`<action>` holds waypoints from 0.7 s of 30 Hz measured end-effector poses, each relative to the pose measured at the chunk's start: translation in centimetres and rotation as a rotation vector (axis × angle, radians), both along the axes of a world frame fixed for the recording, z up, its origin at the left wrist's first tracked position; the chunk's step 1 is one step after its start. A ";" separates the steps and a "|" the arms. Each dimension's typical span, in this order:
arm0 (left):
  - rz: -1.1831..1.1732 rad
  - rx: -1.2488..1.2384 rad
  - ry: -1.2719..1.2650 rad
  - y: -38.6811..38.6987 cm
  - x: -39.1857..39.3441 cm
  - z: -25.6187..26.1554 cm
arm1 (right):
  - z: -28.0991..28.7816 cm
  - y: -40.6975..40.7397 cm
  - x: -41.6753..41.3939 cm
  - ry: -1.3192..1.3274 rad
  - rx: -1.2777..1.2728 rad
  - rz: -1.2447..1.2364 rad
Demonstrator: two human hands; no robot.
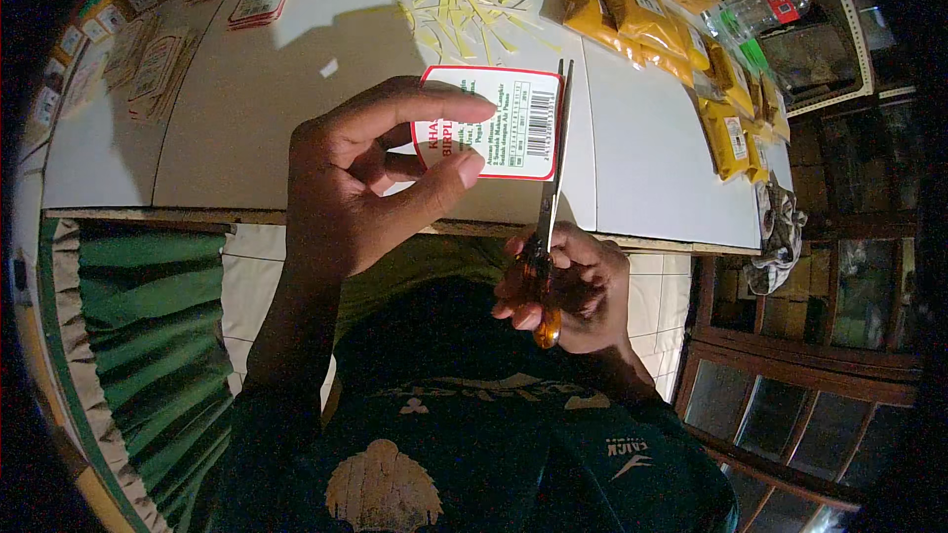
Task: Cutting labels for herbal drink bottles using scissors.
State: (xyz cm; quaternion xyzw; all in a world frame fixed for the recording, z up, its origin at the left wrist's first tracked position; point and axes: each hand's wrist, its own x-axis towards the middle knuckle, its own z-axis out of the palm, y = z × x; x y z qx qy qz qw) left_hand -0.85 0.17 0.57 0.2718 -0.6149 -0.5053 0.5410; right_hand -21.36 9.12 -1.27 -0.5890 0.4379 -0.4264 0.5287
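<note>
Between the thumb and fingers of my left hand (370, 155) is a white paper label (511, 126) with a red border, print and a barcode. It is held up over the near part of the table. My right hand (585, 289) grips a pair of scissors (548, 229) by amber-brown handles. Their blades point away from me and run along the label's right edge, nearly closed. Whether they touch the paper I cannot tell. Beyond the label lies a loose heap of thin yellow and white paper offcuts (466, 0).
A small stack of labels (261, 0) lies at the back left, with more labels (159, 66) farther left. Plastic packets of yellow-orange powder (629, 11) cover the table's right side, beside a plastic bottle (763, 11). A crumpled cloth (778, 237) hangs at the right edge of the white tiled table (215, 148).
</note>
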 end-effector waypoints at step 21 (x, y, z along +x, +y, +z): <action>0.045 0.108 0.105 -0.1 -0.2 0.2 | 1.6 -2.3 -1.7 -0.096 0.130 0.049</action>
